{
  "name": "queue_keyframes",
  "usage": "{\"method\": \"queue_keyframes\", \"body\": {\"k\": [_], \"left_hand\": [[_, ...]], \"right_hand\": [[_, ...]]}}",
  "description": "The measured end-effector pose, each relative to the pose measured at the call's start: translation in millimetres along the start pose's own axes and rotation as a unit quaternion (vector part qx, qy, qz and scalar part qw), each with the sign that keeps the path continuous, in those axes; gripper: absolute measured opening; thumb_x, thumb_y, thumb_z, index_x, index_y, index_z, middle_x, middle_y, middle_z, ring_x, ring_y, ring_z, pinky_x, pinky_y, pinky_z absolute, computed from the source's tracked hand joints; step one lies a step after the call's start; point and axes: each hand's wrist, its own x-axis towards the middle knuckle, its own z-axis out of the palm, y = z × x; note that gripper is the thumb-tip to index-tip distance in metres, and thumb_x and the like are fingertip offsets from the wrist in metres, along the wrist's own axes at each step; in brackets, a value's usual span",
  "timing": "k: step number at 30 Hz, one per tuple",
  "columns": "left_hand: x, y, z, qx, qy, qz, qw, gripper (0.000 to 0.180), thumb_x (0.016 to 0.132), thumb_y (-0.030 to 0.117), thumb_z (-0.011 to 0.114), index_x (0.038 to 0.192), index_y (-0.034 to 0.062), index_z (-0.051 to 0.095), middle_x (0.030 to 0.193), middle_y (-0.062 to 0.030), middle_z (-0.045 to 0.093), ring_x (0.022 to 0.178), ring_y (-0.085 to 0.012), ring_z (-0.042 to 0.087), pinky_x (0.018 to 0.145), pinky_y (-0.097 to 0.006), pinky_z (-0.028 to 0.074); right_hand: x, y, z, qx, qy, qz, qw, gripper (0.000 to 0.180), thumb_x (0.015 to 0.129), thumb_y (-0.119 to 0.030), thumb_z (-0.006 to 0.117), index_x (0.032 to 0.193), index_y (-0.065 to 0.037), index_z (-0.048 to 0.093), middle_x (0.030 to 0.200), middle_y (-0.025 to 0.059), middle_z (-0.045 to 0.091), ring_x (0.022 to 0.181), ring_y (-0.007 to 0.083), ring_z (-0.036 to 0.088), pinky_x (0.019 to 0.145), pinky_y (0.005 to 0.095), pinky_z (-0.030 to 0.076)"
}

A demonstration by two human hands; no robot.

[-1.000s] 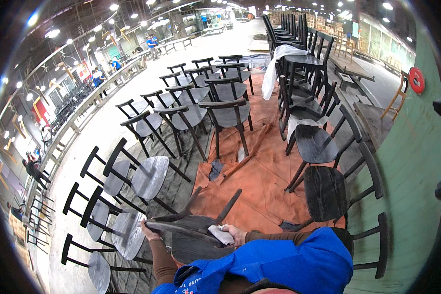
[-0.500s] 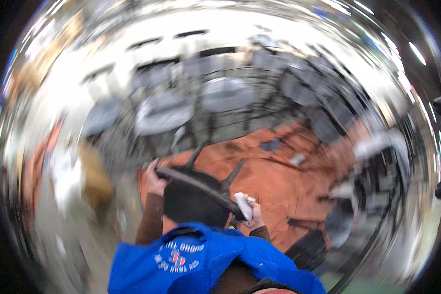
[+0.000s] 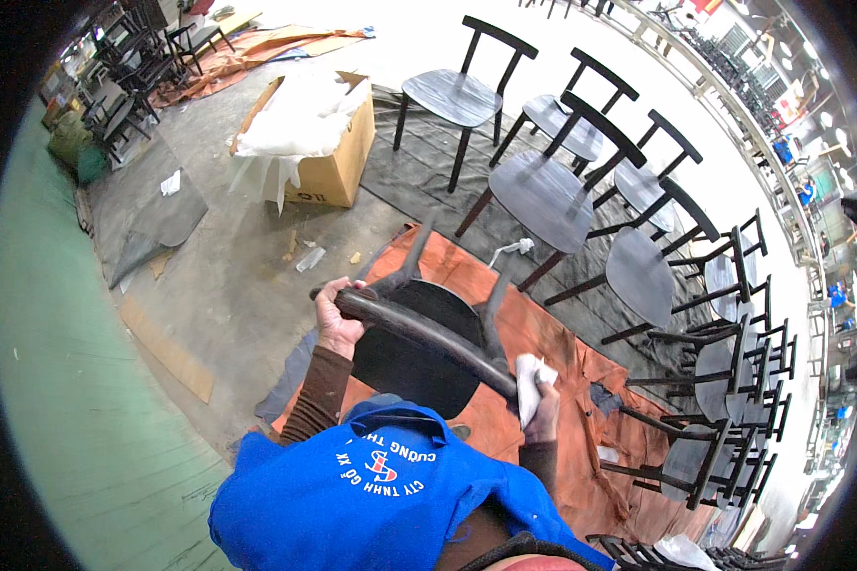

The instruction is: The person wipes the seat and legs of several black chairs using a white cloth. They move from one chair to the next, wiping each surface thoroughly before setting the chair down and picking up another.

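A dark wooden chair is in front of me, its curved backrest rail [image 3: 419, 328] crossing close to my body. Its black seat [image 3: 414, 366] lies below and beyond the rail, and two legs or posts point away from me. My left hand [image 3: 338, 317] is wrapped round the rail's left end. At the other end, my right hand [image 3: 543, 411] grips a crumpled white cloth [image 3: 531, 381] pressed against the rail. The right fingers are partly hidden by the cloth. An orange sheet [image 3: 581, 381] covers the floor under the chair.
Several similar chairs with grey seats [image 3: 543, 200] stand ahead and to the right on a dark sheet [image 3: 390, 171]. A cardboard box [image 3: 343, 167] stuffed with white wrapping is at the far left. A green surface [image 3: 67, 362] runs along the left side. Scraps litter the concrete.
The view has turned left and the blur is gone; the box and standing chairs now appear farther up and to the right. Both hands stay on the chair rail, the cloth still in the right.
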Motion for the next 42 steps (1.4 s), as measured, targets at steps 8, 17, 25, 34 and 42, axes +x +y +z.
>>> {"method": "queue_keyframes", "body": {"k": [8, 17, 25, 34, 42], "left_hand": [[12.1, 61.4, 14.5, -0.019, -0.039, 0.11, 0.993, 0.015, 0.078, 0.015, 0.07, 0.084, 0.0114, 0.057, 0.084, -0.0083, 0.065, 0.084, -0.0282, 0.063, 0.083, -0.061, 0.05], [31.6, 83.3, -25.4, 0.037, 0.043, 0.248, 0.967, 0.018, 0.084, 0.023, 0.067, 0.094, 0.01, 0.059, 0.092, -0.0081, 0.063, 0.091, -0.0308, 0.062, 0.078, -0.058, 0.055], [100.4, 49.3, 13.2, 0.044, 0.101, 0.257, 0.96, 0.022, 0.086, 0.024, 0.065, 0.099, 0.0103, 0.054, 0.09, -0.0027, 0.061, 0.086, -0.0201, 0.062, 0.077, -0.049, 0.051], [215.4, -2.5, 96.7, 0.122, 0.079, 0.178, 0.973, 0.026, 0.073, 0.039, 0.08, 0.089, 0.026, 0.063, 0.09, 0.0051, 0.059, 0.084, -0.014, 0.051, 0.079, -0.039, 0.039], [296.0, -40.0, 86.9, 0.213, -0.054, 0.104, 0.97, 0.022, 0.092, 0.029, 0.062, 0.111, 0.0206, 0.054, 0.1, 0.0001, 0.067, 0.095, -0.017, 0.063, 0.078, -0.037, 0.047]], "right_hand": [[92.1, -15.5, 95.8, -0.05, -0.079, 0.082, 0.992, 0.035, 0.096, -0.027, 0.045, 0.111, 0.002, 0.056, 0.088, 0.0135, 0.067, 0.066, 0.0243, 0.067, 0.05, 0.0376, 0.055], [99.0, 36.3, 85.5, 0.087, -0.21, 0.144, 0.963, 0.054, 0.093, -0.032, 0.053, 0.134, 0.001, 0.045, 0.121, 0.0232, 0.061, 0.099, 0.0357, 0.066, 0.072, 0.0468, 0.059], [117.3, -4.5, 9.3, 0.042, -0.134, 0.016, 0.99, 0.053, 0.095, -0.033, 0.054, 0.136, -0.001, 0.044, 0.122, 0.0228, 0.06, 0.101, 0.0363, 0.065, 0.086, 0.0455, 0.055], [31.3, 47.9, -135.8, 0.065, 0.096, 0.034, 0.993, 0.047, 0.09, -0.032, 0.051, 0.126, -0.003, 0.052, 0.105, 0.0179, 0.064, 0.092, 0.0336, 0.064, 0.084, 0.0448, 0.054], [-6.1, 82.9, -196.0, 0.126, 0.14, 0.071, 0.98, 0.04, 0.093, -0.026, 0.038, 0.12, -0.001, 0.054, 0.101, 0.0183, 0.064, 0.092, 0.0332, 0.063, 0.085, 0.0455, 0.053]]}}
